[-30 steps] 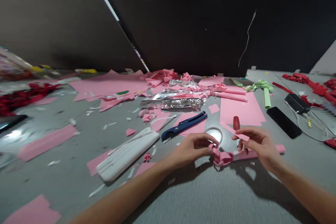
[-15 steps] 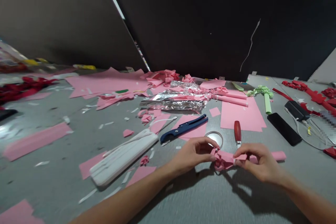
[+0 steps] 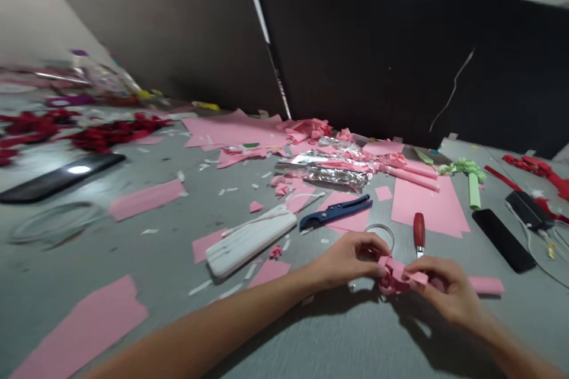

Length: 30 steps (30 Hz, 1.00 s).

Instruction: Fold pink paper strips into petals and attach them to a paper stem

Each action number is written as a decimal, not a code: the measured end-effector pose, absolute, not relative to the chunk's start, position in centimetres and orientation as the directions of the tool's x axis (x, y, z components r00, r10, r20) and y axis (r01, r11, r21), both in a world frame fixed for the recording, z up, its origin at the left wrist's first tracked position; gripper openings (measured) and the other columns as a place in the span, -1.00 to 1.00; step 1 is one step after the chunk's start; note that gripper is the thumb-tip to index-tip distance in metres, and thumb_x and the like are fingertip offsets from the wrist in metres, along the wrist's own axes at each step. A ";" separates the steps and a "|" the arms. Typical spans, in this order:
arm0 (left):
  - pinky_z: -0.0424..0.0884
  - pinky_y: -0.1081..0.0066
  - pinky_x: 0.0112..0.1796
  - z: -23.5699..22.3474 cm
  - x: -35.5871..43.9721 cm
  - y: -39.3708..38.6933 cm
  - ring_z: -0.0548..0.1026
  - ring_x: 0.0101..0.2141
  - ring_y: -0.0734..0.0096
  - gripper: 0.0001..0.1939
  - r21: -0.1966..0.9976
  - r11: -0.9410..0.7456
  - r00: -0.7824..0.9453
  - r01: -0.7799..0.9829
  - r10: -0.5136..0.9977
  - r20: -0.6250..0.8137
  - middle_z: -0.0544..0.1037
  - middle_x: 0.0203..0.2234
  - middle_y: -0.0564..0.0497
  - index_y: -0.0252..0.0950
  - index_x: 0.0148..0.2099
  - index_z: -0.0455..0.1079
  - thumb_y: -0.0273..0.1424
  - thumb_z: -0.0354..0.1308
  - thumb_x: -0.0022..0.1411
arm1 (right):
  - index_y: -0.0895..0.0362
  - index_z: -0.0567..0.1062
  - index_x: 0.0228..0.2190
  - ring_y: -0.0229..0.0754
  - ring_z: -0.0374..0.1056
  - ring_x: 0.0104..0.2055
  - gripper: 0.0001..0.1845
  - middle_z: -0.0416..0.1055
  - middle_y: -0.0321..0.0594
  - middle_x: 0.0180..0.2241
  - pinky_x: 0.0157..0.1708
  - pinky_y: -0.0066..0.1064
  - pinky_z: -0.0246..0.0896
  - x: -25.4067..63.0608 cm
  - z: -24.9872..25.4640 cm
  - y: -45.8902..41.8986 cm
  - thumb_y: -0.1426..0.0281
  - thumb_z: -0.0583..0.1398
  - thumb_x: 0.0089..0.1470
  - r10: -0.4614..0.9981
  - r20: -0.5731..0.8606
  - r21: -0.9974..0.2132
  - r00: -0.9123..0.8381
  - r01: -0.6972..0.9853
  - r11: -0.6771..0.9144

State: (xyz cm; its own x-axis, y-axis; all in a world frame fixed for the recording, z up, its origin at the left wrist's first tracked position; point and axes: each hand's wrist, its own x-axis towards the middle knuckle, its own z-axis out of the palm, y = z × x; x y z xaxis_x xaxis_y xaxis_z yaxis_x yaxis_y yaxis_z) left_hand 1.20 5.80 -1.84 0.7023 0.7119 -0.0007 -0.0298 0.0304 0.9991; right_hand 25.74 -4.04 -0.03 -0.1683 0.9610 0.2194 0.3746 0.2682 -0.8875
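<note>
Between my two hands is a pink paper flower point(image 3: 392, 280) with curled, folded petals. My left hand point(image 3: 355, 257) pinches its left side with thumb and fingertips. On the other side, the fingers of my right hand point(image 3: 447, 287) are closed on a pink paper strip point(image 3: 415, 276) running from the flower. A rolled pink paper tube point(image 3: 486, 285) shows past my right hand, partly hidden by it. Just beyond the flower lie a red-handled tool point(image 3: 419, 232), its tip hidden behind my right hand, and a thin metal ring point(image 3: 386, 230).
Left of my hands are a dark blue cutter point(image 3: 336, 212) and a long white case point(image 3: 251, 240). Crumpled foil point(image 3: 331, 174) and pink paper sheets point(image 3: 237, 130) lie farther back. A green paper flower point(image 3: 474, 189), a black phone point(image 3: 503, 241) and cables are at right. A dark panel point(image 3: 355, 41) stands behind.
The view has swung left, so everything sits farther right and more of the left table shows. Both hands keep their hold on the pink paper flower and strip, with little other movement.
</note>
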 end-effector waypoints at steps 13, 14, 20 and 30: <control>0.50 0.20 -0.08 -0.2 1.3 4.3 0.51 -0.23 0.26 -0.67 0.984 -0.169 0.707 -0.059 0.688 0.161 0.62 -0.29 -0.03 -0.22 -0.14 0.70 -0.32 0.58 0.01 | -0.07 0.81 -0.29 0.05 0.63 -0.30 -0.91 0.72 -0.09 -0.33 -0.31 -0.15 0.53 24.6 -0.1 -3.6 0.31 0.42 0.19 0.944 0.284 -0.930 -0.167 0.191 0.314; 0.50 0.17 -0.04 -0.4 1.3 4.5 0.53 -0.20 0.24 -0.60 0.989 -0.137 0.700 -0.064 0.700 0.142 0.63 -0.25 -0.04 -0.21 -0.10 0.70 -0.34 0.60 -0.04 | -0.08 0.82 -0.30 0.05 0.63 -0.29 -0.90 0.71 -0.10 -0.34 -0.30 -0.14 0.54 24.7 -0.1 -3.5 0.32 0.42 0.19 0.941 0.296 -0.927 -0.166 0.185 0.325; 0.52 0.12 0.03 -1.2 1.1 5.6 0.62 -0.10 0.19 -0.44 0.955 0.158 0.679 -0.250 0.732 0.056 0.67 -0.02 -0.15 -0.21 0.06 0.63 -0.47 0.57 -0.05 | -0.08 0.82 -0.32 0.07 0.63 -0.30 -0.90 0.72 -0.08 -0.34 -0.29 -0.11 0.57 25.1 -0.3 -3.3 0.26 0.43 0.20 0.946 0.306 -0.934 -0.112 0.156 0.321; 0.54 0.38 -0.21 -1.3 1.2 5.1 0.64 -0.28 0.37 -0.76 0.915 0.266 0.670 -0.305 0.743 0.007 0.70 -0.29 -0.04 -0.28 -0.21 0.62 -0.48 0.53 0.05 | -0.04 0.81 -0.24 -0.07 0.64 -0.27 -0.89 0.72 -0.11 -0.30 -0.24 -0.24 0.58 25.5 -0.9 -3.1 0.35 0.41 0.26 0.925 0.332 -0.931 -0.185 0.095 0.353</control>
